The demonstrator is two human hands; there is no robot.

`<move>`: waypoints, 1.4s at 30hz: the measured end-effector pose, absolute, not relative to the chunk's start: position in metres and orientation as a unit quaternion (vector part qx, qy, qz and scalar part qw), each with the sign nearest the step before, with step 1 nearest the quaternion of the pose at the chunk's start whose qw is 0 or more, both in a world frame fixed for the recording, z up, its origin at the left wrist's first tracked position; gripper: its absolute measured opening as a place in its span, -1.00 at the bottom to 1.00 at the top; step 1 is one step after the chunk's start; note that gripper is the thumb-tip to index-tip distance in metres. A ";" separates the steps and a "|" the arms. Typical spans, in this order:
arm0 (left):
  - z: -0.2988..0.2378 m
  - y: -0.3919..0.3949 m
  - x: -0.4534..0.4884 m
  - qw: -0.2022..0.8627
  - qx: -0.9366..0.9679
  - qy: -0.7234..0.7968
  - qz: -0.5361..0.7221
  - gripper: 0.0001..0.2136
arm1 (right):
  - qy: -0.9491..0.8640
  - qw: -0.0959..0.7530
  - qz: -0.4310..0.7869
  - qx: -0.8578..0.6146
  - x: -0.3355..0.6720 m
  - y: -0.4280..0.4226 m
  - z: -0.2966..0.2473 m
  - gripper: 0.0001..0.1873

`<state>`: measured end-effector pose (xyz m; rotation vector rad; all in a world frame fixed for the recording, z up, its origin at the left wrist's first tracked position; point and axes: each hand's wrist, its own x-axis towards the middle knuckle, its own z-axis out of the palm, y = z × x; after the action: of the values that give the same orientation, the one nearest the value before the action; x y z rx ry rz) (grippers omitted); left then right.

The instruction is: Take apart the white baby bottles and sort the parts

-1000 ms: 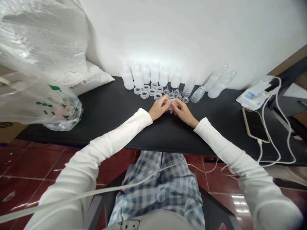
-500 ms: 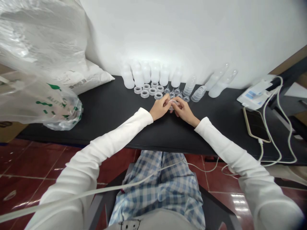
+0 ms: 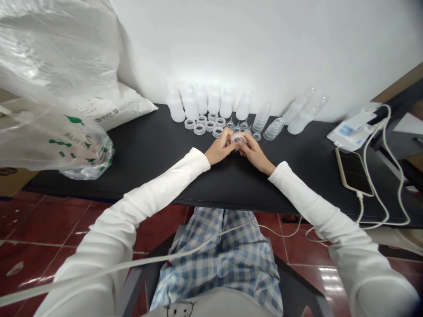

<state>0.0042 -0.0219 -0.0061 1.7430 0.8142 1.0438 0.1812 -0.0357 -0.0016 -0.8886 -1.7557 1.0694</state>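
Observation:
My left hand (image 3: 220, 149) and my right hand (image 3: 253, 151) meet over the black table (image 3: 148, 154), fingers pinched together on a small clear plastic ring (image 3: 238, 138) held between them. Just beyond the hands lie several loose clear rings (image 3: 205, 125) and small clear nipples (image 3: 244, 127). Behind these a row of white plastic bottles (image 3: 211, 105) stands against the wall. Stacked clear caps (image 3: 267, 123) lie to the right of the nipples.
Large plastic bags (image 3: 56, 88) fill the table's left end. Two clear bottles (image 3: 304, 112) lean on the wall at the right. A phone (image 3: 353, 171), a white device (image 3: 352, 130) and white cables (image 3: 380, 176) lie at the far right.
Both hands have lifted the clear ring slightly and turned it between the fingers. Nothing else on the table has moved.

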 end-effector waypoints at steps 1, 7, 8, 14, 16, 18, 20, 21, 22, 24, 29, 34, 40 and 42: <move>-0.006 -0.022 0.004 0.455 0.706 0.335 0.427 -0.68 | -0.708 0.433 0.429 -0.357 0.181 -0.036 -0.001 -0.42; -0.004 -0.027 0.005 0.419 0.702 0.372 0.439 -0.73 | -0.713 0.436 0.409 -0.366 0.179 -0.035 -0.002 -0.42; -0.004 -0.029 0.006 0.417 0.701 0.375 0.441 -0.73 | -0.712 0.439 0.409 -0.364 0.178 -0.035 -0.002 -0.42; -0.002 -0.034 0.009 0.428 0.691 0.374 0.447 -0.75 | -0.704 0.450 0.415 -0.361 0.179 -0.033 -0.005 -0.44; -0.002 -0.034 0.010 0.434 0.688 0.373 0.446 -0.75 | -0.706 0.449 0.408 -0.366 0.179 -0.033 -0.005 -0.44; -0.002 -0.032 0.010 0.448 0.682 0.368 0.447 -0.74 | -0.708 0.444 0.405 -0.372 0.179 -0.034 -0.004 -0.44; -0.003 -0.030 0.011 0.469 0.675 0.358 0.444 -0.73 | -0.706 0.438 0.410 -0.376 0.179 -0.035 -0.002 -0.43; -0.003 -0.029 0.011 0.480 0.670 0.355 0.441 -0.72 | -0.705 0.435 0.416 -0.377 0.180 -0.036 -0.001 -0.43; -0.004 -0.028 0.011 0.491 0.664 0.353 0.440 -0.71 | -0.702 0.433 0.422 -0.376 0.180 -0.036 -0.001 -0.43; -0.004 -0.027 0.011 0.506 0.655 0.351 0.439 -0.70 | -0.699 0.434 0.432 -0.370 0.180 -0.037 0.000 -0.43; -0.002 -0.029 0.009 0.499 0.668 0.340 0.435 -0.64 | -0.702 0.442 0.405 -0.384 0.179 -0.040 0.000 -0.44; 0.000 -0.034 0.008 0.431 0.701 0.353 0.446 -0.69 | -0.721 0.456 0.355 -0.381 0.177 -0.041 0.000 -0.45; 0.001 -0.035 0.007 0.389 0.720 0.363 0.445 -0.74 | -0.729 0.452 0.341 -0.385 0.178 -0.041 0.001 -0.46; 0.001 -0.035 0.007 0.389 0.719 0.365 0.446 -0.73 | -0.727 0.446 0.350 -0.386 0.178 -0.040 0.001 -0.44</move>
<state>0.0073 -0.0346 0.0011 1.8285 0.9270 1.1337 0.1782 -0.0404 0.0010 -0.9570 -1.8015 0.8659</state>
